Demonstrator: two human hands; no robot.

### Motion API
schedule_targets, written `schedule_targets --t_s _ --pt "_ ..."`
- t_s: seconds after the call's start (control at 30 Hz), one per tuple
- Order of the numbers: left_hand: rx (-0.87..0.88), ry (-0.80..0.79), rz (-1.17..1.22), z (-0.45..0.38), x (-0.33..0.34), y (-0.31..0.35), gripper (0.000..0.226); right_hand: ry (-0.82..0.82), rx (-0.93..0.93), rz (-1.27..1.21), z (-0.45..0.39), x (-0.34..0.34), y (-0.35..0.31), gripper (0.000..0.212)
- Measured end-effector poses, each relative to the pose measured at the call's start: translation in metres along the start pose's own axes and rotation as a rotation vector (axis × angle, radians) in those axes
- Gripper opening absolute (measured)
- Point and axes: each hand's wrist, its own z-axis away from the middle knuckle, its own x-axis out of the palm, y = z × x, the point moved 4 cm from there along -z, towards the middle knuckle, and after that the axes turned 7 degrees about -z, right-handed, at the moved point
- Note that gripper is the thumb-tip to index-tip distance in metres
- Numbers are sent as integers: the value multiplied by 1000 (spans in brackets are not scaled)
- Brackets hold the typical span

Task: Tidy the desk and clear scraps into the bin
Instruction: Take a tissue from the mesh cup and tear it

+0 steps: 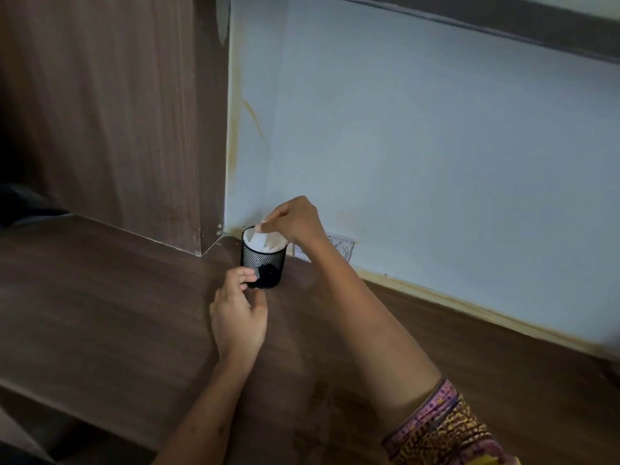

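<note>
Pinching white paper scraps [265,242] between fingertips, the right hand [295,220] pushes them into one small black mesh bin [265,263] standing on the wooden desk [134,297] near the wall corner. The left hand [240,317], fingers loosely curled, touches the bin's lower side to steady it. The bin looks light and full, so a hard push may tip it or spill scraps. One patterned card [344,246] leans against the wall behind
</note>
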Motion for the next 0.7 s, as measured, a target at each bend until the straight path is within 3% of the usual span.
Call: schedule_targets --t_s 0.2,0.53,0.63,0.7 --pt "10 -9 -5 0 0 0 35 1 69 -446 3 -17 -2 22" --pt "79 -85 3 4 4 2 38 -7 96 -969 21 -49 -2 22" --pt "120 -105 -7 5 5 3 38 104 88 -975 29 -59 5 18" --pt "133 -115 -2 5 6 3 38 257 122 -803 33 -61 18 15"
